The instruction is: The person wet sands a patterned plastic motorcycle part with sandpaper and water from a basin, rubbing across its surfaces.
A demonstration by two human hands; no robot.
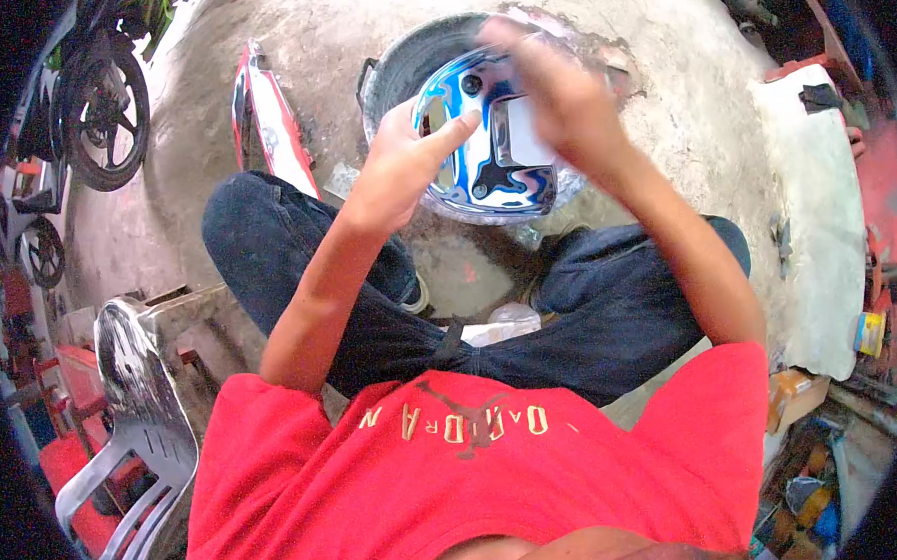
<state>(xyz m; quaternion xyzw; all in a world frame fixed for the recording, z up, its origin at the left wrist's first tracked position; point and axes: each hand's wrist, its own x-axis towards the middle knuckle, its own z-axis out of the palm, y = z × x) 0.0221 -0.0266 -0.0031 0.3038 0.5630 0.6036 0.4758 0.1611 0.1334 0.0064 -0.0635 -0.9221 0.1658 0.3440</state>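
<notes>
Concrete floor (191, 111) spreads around and beyond the fingers of both hands. The person's legs, in dark trousers (609, 293), are bent on either side, nearer the body than the fingers. A pale plastic chair (143, 393) stands well apart from the left fingers, out to the left and closer to the body, while a dark spoked wheel (106, 110) is farther off, left of and beyond them. Below the fingers of both hands sits a round grey tub (391, 70), its rim showing past them. A red and white panel (277, 132) lies on the floor left of the left fingers, apart from them. The glossy blue and white panel (463, 164) is between the two hands, over the tub. The left hand (396, 172) grasps its left edge, thumb pressed across the face and the other fingers partly hidden behind. The right hand (571, 99) is blurred at the panel's upper right; whether its fingers grip or only touch, I cannot tell. A round dark spot (472, 84) shows just beyond the left thumb.
</notes>
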